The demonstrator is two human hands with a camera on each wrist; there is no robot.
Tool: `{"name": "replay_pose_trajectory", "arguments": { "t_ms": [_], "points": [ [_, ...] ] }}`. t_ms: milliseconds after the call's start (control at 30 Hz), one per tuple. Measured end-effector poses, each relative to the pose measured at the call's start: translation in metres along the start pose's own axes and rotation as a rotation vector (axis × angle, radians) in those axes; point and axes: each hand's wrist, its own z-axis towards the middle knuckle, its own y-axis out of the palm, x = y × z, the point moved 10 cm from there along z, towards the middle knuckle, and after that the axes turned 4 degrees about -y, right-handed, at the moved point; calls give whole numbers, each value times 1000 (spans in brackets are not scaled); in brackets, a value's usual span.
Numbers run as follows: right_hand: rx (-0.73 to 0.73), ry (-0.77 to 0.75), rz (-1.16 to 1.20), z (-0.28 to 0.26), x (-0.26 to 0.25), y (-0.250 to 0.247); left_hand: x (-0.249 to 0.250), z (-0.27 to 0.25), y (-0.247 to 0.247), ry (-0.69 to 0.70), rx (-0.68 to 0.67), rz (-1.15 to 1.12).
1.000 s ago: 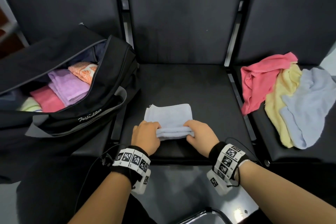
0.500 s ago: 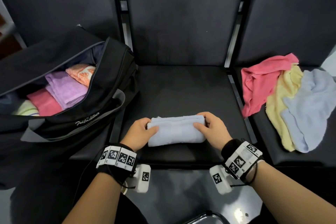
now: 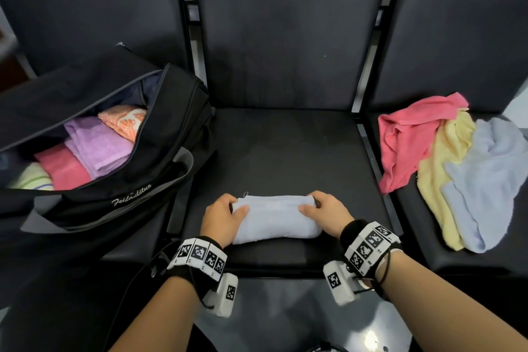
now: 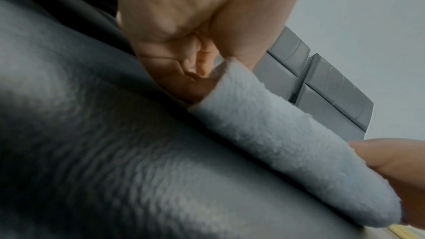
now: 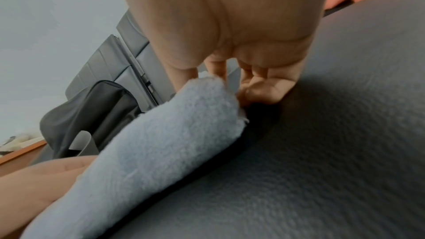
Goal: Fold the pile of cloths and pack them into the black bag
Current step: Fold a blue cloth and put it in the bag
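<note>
A row of three black padded seats (image 3: pixel 285 157) with upright backrests fills the head view, forming one long bench. On the left seat sits the black bag (image 3: pixel 160 151), the largest item, its top unzipped and gaping toward the camera; white script lettering runs along its near side. Inside it lie folded cloths side by side: a purple one (image 3: pixel 97 146), a pink one (image 3: pixel 61 167), an orange patterned one (image 3: pixel 123 121) toward the back, and a pale striped one (image 3: pixel 31 178) at the left edge. On the right seat lies the unfolded pile: a pink cloth (image 3: pixel 405 137) at the left, a yellow cloth (image 3: pixel 440 163) in the middle, and a light blue cloth (image 3: pixel 491 177) draped over the yellow one.

On the middle seat, near its front edge, rests a folded light blue cloth (image 3: pixel 274 220), a thick oblong lying crosswise. The left hand (image 3: pixel 221 216) holds its left end and the right hand (image 3: pixel 325 213) its right end. Each grip is clamped on the cloth: the thumb lies on top and the fingers curl around the far edge, as the wrist views show, with the fingertips (image 4: pixel 184 90) of the left hand tucked under the end of the fold. Both wrists wear black bands (image 3: pixel 200 257) carrying square black-and-white markers.
</note>
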Motion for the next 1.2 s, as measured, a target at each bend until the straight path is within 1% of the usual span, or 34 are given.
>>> {"name": "replay_pose_trajectory", "arguments": {
  "t_ms": [133, 200, 233, 300, 367, 433, 500, 533, 600, 667, 733, 833, 900, 933, 967, 1033, 1100, 1200],
  "points": [
    [-33, -7, 68, -3, 0, 2, -4, -4, -4, -48, 7, -29],
    [-43, -19, 105, -9, -6, 0, -2, -9, -6, -56, 0, 4],
    [-42, -38, 113, -11, -12, -2, 3, -11, -7, -39, 0, 42],
    [-25, -106, 125, -18, -31, -12, 20, -15, -8, 50, -7, 76],
    [-6, -215, 122, -26, -62, -26, 47, -23, -5, 179, -81, 35],
    [-18, -350, 95, -38, -98, -37, 74, -35, -1, 293, -220, -45],
    [-55, -481, 38, -52, -135, -44, 98, -45, 2, 351, -361, -129],
    [-73, -540, -1, -59, -151, -46, 107, -49, 3, 363, -411, -142],
    [-89, -629, -77, -70, -177, -51, 120, -54, 0, 380, -465, -120],
    [-89, -678, -102, -76, -195, -56, 126, -59, -7, 383, -457, -111],
    [-73, -710, -86, -79, -209, -60, 129, -62, -16, 378, -434, -159],
    [19, -705, 0, -71, -226, -69, 134, -63, -38, 392, -429, -283],
    [78, -654, 124, -59, -233, -71, 131, -58, -64, 370, -377, -363],
    [67, -615, 179, -52, -237, -66, 125, -54, -78, 340, -349, -421],
    [20, -574, 228, -44, -241, -56, 118, -49, -93, 303, -326, -497],
    [-135, -512, 295, -31, -250, -24, 96, -38, -121, 221, -280, -659],
    [-271, -466, 298, -21, -262, 15, 67, -23, -147, 115, -218, -811],
    [-384, -446, 290, -7, -293, 66, 17, -2, -183, -79, -72, -1012]
  ]
}}
